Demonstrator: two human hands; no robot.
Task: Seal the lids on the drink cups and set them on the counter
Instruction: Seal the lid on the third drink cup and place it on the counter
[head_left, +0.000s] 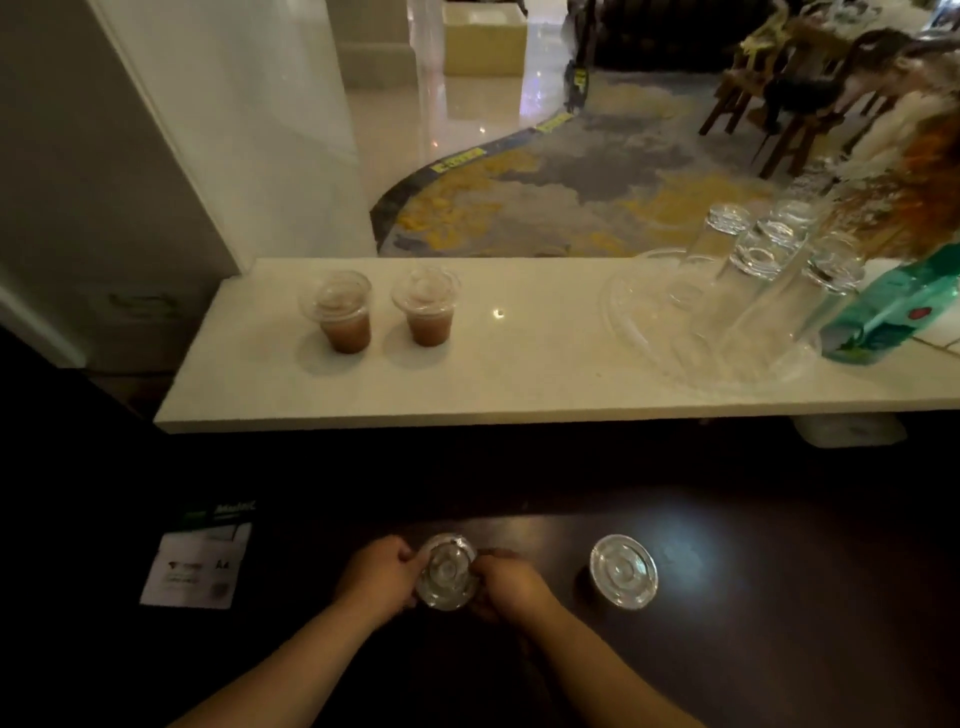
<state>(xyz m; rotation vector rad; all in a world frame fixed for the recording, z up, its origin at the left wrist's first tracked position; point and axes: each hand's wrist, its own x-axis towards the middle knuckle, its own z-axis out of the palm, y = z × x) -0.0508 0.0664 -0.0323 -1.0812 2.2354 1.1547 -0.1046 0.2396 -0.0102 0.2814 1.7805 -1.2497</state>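
On the dark lower table, a clear plastic cup with a clear lid (447, 570) sits between my two hands. My left hand (379, 577) grips its left rim and my right hand (506, 582) grips its right rim, fingers pressed on the lid edge. A second lidded cup (623, 570) stands alone to the right on the same table. Up on the white counter (519, 384), two lidded cups of brown drink stand side by side, one at the left (340, 312) and one just right of it (427, 306).
A clear round tray (654, 332) with several upturned glasses (748, 275) fills the counter's right part, next to a green packet (893, 312). A white paper label (195, 569) lies on the dark table at the left. Beyond the counter are patterned carpet and wooden chairs.
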